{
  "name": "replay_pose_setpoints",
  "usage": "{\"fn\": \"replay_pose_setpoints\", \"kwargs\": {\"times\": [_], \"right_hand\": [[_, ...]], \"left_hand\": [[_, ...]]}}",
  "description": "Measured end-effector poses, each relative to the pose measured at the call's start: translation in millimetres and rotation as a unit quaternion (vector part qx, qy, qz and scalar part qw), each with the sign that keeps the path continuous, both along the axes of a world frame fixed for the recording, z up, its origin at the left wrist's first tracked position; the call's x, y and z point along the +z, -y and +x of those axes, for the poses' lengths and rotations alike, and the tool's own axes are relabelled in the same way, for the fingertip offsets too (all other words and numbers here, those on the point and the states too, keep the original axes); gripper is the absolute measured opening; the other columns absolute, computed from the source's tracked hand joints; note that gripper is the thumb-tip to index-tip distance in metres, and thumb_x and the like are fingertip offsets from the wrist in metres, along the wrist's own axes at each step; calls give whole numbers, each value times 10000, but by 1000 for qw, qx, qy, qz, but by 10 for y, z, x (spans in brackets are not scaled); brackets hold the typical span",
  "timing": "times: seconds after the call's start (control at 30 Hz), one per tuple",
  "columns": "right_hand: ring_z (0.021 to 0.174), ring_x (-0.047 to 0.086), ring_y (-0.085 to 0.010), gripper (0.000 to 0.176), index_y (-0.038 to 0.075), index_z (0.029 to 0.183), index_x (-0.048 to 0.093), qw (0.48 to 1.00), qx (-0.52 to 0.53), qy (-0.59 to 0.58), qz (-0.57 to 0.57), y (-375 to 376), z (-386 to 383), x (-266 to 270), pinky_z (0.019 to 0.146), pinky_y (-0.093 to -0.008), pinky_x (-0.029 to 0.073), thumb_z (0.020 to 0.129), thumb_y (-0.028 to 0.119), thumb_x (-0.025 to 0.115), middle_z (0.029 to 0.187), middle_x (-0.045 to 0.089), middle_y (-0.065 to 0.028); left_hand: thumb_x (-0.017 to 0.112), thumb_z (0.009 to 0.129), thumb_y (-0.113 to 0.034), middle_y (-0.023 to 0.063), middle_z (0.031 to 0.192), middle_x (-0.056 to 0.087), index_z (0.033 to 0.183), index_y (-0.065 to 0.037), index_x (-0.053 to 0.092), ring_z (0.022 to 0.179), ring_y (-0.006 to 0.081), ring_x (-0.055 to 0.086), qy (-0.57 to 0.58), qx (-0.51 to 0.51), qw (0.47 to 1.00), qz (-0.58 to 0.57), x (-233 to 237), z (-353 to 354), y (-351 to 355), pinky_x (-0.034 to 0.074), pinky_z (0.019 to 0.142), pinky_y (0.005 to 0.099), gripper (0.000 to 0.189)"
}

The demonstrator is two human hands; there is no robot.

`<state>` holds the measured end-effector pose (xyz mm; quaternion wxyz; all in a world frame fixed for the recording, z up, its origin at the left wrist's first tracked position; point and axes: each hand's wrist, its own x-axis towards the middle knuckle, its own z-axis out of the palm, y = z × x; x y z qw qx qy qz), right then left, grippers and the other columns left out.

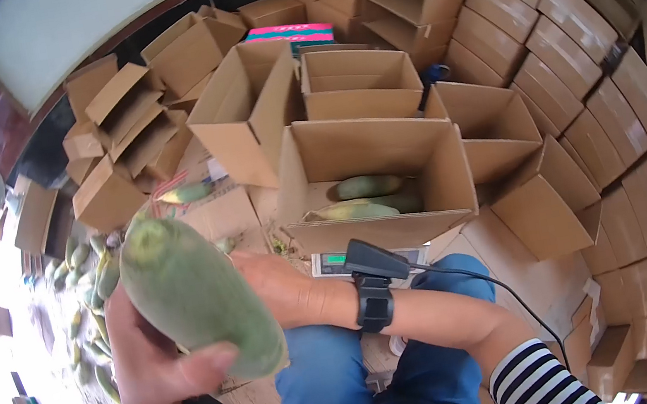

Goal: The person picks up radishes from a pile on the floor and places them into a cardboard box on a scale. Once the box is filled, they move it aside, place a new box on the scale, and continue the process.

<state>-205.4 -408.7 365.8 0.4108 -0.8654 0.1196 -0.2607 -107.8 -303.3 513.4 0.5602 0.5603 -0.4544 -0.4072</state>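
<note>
A large green papaya [197,298] is raised close to the camera. My left hand [155,365] grips it from below, thumb across its lower end. My right hand [282,287] lies against its far side, mostly hidden behind the fruit. Each wrist carries a black band with a small device and a cable. In front of me stands an open cardboard box [382,231] holding two or three green papayas [367,187]. A small scale with a green display [336,261] sits under the box's near edge.
Several empty open cartons [360,79] lie behind the box, and a wall of stacked closed cartons [609,101] rises on the right. Many green papayas [87,271] lie on the floor to the left. My blue-trousered knees [340,367] are below.
</note>
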Motion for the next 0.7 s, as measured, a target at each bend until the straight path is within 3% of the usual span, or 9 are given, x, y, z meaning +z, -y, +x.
{"fn": "replay_pose_setpoints", "kwargs": {"times": [0.07, 0.13, 0.2, 0.33, 0.37, 0.43, 0.57, 0.67, 0.7], "right_hand": [[1042, 601, -373, 606, 52, 1254, 496, 998, -24, -26, 43, 65, -183, 229, 896, -454, 490, 765, 327, 725, 1117, 630, -187], [977, 634, -351, 543, 31, 1182, 513, 990, -142, 22, 0, 228, -408, 416, 831, -433, 514, 768, 298, 741, 1069, 646, -174], [925, 649, -344, 531, 26, 1150, 515, 976, -195, 75, 58, 487, -653, 583, 792, -402, 525, 760, 275, 774, 1013, 654, -178], [859, 668, -353, 559, -1, 1109, 522, 914, -321, 211, 133, 1160, -1147, 438, 743, -383, 531, 733, 291, 814, 919, 674, -194], [859, 668, -353, 559, -1, 1109, 522, 913, -322, 213, 130, 1260, -1258, 345, 743, -383, 531, 733, 291, 814, 919, 674, -194], [924, 666, -355, 596, -2, 1122, 523, 915, -395, 49, 71, 1439, -1411, 118, 778, -383, 530, 713, 311, 824, 965, 680, -195], [981, 644, -336, 611, 16, 1153, 533, 895, -441, -63, 23, 1631, -1393, -479, 887, -376, 497, 691, 290, 824, 1059, 664, -195], [1007, 641, -240, 526, 28, 1138, 550, 883, -425, -85, 179, 1779, -1355, -719, 887, -381, 504, 742, 243, 820, 1069, 668, -120], [1053, 617, -258, 509, 53, 1162, 545, 847, -392, 8, 359, 1823, -1333, -768, 920, -416, 487, 761, 229, 804, 1116, 643, -110]], "left_hand": [[885, 557, -328, 149, 1062, 638, 1216, 80, 499, 939, 230, 647, 3, -13, 999, -33, -30, -131, 89, 526, 832, 341, 867], [883, 555, -327, 164, 1075, 634, 1229, 84, 491, 948, 246, 647, 5, -15, 997, -70, -22, -264, 162, 530, 831, 353, 881], [819, 571, -540, 160, 1126, 552, 1283, 68, 432, 1042, 250, 582, 43, 79, 991, -101, 18, -406, 247, 505, 854, 347, 1013], [774, 741, -397, 172, 1238, 554, 1367, 71, 384, 1107, 253, 574, 42, 70, 985, -152, -6, -300, 493, 488, 926, 375, 873], [726, 821, -284, 167, 1265, 560, 1350, 64, 414, 1103, 242, 584, 36, 52, 981, -183, -22, -320, 613, 469, 965, 379, 706], [753, 806, -231, 147, 1193, 590, 1302, 58, 455, 1065, 213, 597, 8, 76, 979, -188, -111, -442, 912, 485, 929, 358, 646], [775, 809, -128, 110, 1118, 620, 1241, 36, 509, 1009, 160, 603, -20, 117, 972, -202, -596, -563, 1352, 493, 893, 320, 534], [801, 788, -139, 102, 1116, 617, 1231, 26, 521, 1004, 154, 598, -21, 127, 980, -154, -898, -463, 1456, 485, 899, 313, 550], [796, 795, -133, 96, 1110, 616, 1229, 25, 525, 1006, 153, 594, -38, 126, 981, -142, -934, -443, 1472, 482, 898, 309, 536]]}}
